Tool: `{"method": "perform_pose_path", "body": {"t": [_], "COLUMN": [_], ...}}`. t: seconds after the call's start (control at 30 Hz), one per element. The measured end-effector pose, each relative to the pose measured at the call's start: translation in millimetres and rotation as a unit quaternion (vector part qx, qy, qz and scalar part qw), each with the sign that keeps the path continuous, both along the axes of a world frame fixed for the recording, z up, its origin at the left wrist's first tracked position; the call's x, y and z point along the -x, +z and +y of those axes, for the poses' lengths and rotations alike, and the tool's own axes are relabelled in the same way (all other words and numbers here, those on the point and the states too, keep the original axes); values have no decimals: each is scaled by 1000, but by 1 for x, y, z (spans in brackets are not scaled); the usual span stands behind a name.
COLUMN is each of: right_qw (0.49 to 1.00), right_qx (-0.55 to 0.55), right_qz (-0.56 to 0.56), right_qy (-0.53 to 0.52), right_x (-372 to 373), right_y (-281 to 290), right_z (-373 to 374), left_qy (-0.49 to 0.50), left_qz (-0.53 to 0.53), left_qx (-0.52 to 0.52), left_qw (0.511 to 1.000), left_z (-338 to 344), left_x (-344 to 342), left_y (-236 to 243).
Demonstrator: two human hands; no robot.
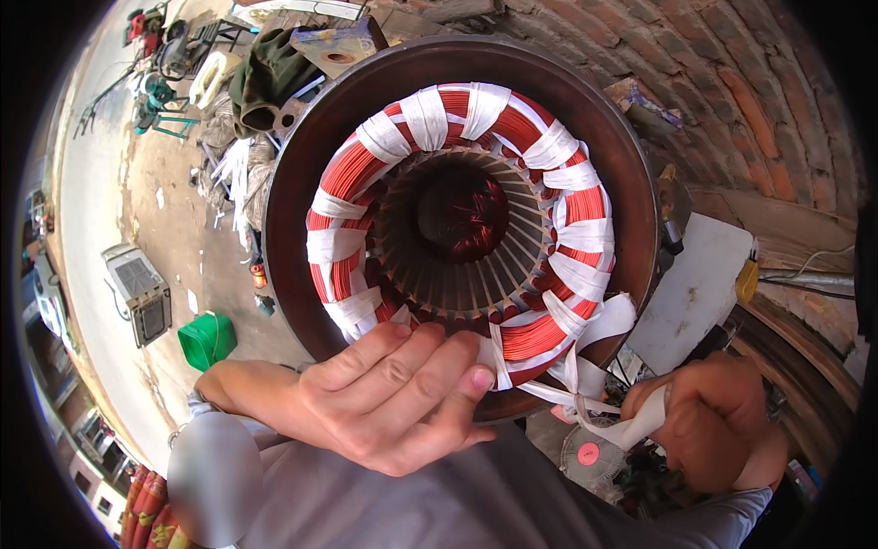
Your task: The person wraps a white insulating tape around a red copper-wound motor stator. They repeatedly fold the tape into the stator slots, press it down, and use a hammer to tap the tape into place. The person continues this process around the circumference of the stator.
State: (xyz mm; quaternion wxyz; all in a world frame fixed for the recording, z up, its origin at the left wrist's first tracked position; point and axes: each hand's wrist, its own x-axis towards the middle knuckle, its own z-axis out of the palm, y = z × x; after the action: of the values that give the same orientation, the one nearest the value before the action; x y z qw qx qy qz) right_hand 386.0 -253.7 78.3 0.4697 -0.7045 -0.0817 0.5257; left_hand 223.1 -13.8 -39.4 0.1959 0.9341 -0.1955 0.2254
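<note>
A motor stator (283, 238) stands upright in front of me, its dark round housing open at the top. Inside it, red copper wire forms a ring-shaped winding (347, 174), wrapped at intervals with white cloth tape (425, 119). Over the near side of that ring, my left hand (393, 393) is curled, gripping the winding, with its fingertips partly hidden along the inner edge. My right hand (718, 421), to the right of the housing, is closed on a length of white tape (640, 421). This strip runs back to the near right part of the winding.
At the left, a green bucket (207, 340) and a grey box-shaped appliance (137, 284) stand on the ground. Tools and cloth lie farther back. A brick wall (732, 101) rises at the right, beside a pale board (686, 288). A small fan (590, 453) sits below.
</note>
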Motion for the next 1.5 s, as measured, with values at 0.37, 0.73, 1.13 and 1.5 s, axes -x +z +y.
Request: {"method": "perform_pose_path", "body": {"t": [0.37,0.73,1.13,1.5], "right_qw": [994,932,810,798], "right_qx": [-87,-269,-236,-157], "right_qz": [-65,85,-454,-580], "right_qy": [6,-227,-286,-44], "right_x": [2,34,116,180], "right_y": [-11,-51,-27,-12], "right_z": [-18,-45,-47,-77], "left_qy": [-11,-21,11,-141], "left_qz": [-2,20,9,111], "left_qx": [10,4,2,105], "left_qw": [1000,1000,1000,978], "left_z": [5,2,-2,-44], "left_x": [-1,-1,2,24], "left_y": [0,12,14,35]}}
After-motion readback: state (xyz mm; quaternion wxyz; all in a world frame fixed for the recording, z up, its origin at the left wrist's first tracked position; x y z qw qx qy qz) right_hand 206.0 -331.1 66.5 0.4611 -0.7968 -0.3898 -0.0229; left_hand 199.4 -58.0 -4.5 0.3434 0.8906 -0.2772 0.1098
